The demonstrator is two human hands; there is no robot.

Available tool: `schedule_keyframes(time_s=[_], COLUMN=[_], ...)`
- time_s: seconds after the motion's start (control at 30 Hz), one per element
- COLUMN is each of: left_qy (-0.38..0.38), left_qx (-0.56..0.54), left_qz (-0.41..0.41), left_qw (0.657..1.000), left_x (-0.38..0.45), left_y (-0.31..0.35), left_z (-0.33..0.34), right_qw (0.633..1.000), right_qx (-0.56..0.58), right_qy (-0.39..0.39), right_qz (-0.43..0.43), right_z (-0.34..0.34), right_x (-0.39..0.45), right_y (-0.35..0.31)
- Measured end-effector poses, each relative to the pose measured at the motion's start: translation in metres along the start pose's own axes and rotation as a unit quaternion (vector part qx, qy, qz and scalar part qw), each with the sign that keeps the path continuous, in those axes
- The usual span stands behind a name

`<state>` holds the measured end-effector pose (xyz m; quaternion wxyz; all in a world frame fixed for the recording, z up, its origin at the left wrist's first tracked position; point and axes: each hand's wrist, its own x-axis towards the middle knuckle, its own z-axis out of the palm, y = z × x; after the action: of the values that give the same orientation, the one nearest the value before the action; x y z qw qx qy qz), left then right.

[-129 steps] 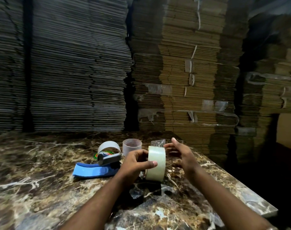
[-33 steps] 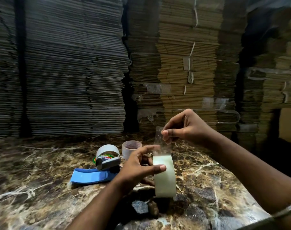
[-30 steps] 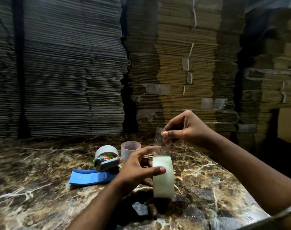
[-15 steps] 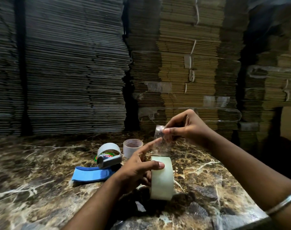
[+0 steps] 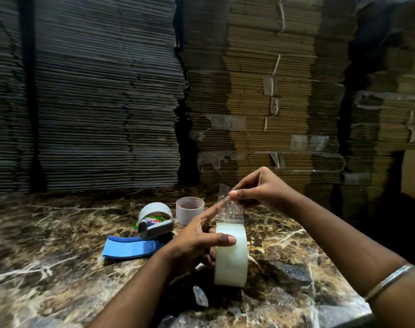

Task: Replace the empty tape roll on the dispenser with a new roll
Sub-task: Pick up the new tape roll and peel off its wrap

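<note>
Stacked flattened brown cardboard sheets [image 5: 261, 91] wall off everything beyond your hands. The brown veined marble tabletop [image 5: 59, 256] runs under both forearms.

Left of your left hand: the blue-handled tape dispenser with a grey guard [image 5: 142, 242], lying flat on the marble. A pale ring [image 5: 155, 209] sits in it, which looks like the spent core, though you cannot be sure from here whether any tape is left on it. Just behind your left index finger stands a loose translucent cylinder [image 5: 190, 209], upright and apart from the dispenser.

The new roll of clear packing tape [image 5: 231, 254] stands on edge between your hands, near the table's front. Your left hand [image 5: 192, 247] is closed on it, thumb across the outer face, remaining fingers behind, index finger stretched up to touch the peeled strip. Your right hand [image 5: 258, 188] pinches the free end of clear tape [image 5: 230, 207] between thumb and forefinger, up and away from the roll. A thin metal bangle [image 5: 388, 280] sits on your right wrist.

Step in hand, as I read it: freeing the leading end of the new roll. Nothing is mounted yet.

Next move calls for keeping that tab from folding onto itself, then clearing the dispenser's hub and seating the roll so the sticky side feeds correctly toward the blade.
</note>
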<state>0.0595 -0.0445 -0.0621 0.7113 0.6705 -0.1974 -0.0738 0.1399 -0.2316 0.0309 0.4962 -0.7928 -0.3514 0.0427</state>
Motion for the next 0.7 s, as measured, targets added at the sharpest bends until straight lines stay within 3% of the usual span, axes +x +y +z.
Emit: schedule_keyframes(time_s=[0.3,0.47,0.7], left_qy=[0.008,-0.002,0.014], left_qx=[0.004,-0.017,-0.027], left_qz=[-0.003,0.005,-0.001], left_qw=[1.000,1.000,1.000], left_x=[0.001,0.001,0.000], left_y=[-0.001,-0.001,0.001], left_z=[-0.001,0.000,0.003], right_qw=[0.998,0.977,0.965], right_qx=[0.056,0.150,0.260], right_qy=[0.017,0.151,0.036], right_qz=[0.016,0.032,-0.006], right_z=[0.010,0.030,0.076], right_x=[-0.005,-0.019,-0.058], right_y=[0.014,0.029,0.044])
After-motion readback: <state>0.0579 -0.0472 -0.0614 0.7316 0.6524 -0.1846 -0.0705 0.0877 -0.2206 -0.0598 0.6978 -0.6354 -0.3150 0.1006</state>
